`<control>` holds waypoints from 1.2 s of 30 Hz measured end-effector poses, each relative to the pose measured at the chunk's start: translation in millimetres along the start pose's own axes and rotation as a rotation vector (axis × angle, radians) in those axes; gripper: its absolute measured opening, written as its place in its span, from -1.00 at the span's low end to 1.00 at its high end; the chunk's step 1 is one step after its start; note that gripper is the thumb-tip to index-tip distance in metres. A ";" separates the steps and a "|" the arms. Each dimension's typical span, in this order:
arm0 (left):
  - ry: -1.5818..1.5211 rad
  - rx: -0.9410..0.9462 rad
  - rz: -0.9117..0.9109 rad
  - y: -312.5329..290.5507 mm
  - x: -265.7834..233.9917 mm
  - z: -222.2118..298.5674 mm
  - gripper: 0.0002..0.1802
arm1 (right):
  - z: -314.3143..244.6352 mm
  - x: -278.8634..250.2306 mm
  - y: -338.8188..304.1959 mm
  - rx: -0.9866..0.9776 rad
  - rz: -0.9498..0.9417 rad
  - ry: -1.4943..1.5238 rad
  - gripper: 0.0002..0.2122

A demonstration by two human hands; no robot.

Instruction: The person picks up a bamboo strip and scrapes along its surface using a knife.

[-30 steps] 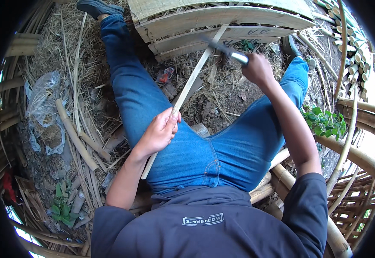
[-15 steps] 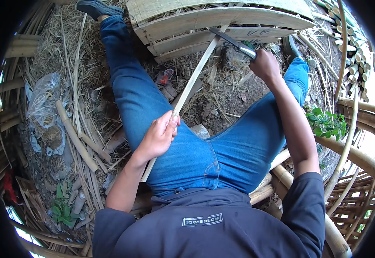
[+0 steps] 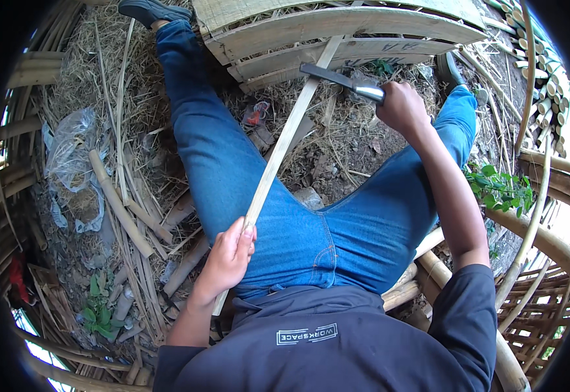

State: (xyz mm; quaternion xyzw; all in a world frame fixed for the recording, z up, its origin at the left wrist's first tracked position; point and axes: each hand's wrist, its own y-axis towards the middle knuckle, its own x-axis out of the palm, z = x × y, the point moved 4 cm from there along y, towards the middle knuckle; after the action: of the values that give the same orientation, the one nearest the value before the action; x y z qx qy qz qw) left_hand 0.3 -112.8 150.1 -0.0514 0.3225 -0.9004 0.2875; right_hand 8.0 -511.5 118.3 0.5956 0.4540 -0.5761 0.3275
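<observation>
My left hand [image 3: 230, 258] is closed round the lower part of a long, pale bamboo strip [image 3: 283, 144], over my left thigh. The strip slants up and away to the right, its far end at the slatted wooden crate [image 3: 285, 59]. My right hand [image 3: 401, 108] grips the handle of a knife [image 3: 340, 80], a dark, blunt-ended blade with a shiny metal collar. That blade points left and lies across the strip's upper part, short of the crate. My fingers hide most of the knife's handle.
A clear plastic bag [image 3: 72, 150] lies on the straw-strewn ground at left, beside loose bamboo pieces [image 3: 120, 204]. Cut bamboo poles [image 3: 549, 85] are stacked at far right. A leafy plant [image 3: 499, 188] and thick bamboo poles [image 3: 546, 238] stand by my right arm.
My left hand has drawn the strip back toward me, down and slightly left. The knife in my right hand has shifted left and nearer, staying across the strip.
</observation>
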 end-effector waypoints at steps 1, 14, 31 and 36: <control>0.151 0.075 0.092 1.9 1.4 4.9 -0.74 | -3.9 -6.4 3.1 0.032 0.051 -0.001 -0.81; 0.436 0.172 0.272 -20.8 19.4 12.5 -0.78 | -35.3 -10.6 -24.3 -0.116 -0.074 -0.032 -0.82; -0.427 -0.213 -0.243 31.3 21.3 17.5 -0.71 | -78.0 -12.8 -81.6 -0.068 -0.228 0.158 -0.86; 0.124 0.182 0.103 20.0 12.7 6.9 -0.73 | -86.4 -9.8 -96.2 -0.065 -0.259 0.231 -0.85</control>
State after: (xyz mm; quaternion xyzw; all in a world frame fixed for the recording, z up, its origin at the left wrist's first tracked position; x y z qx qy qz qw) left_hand 1.4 -136.1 142.0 0.0475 0.2590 -0.9114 0.3162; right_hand -46.0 -398.3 151.3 0.5835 0.5799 -0.5261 0.2155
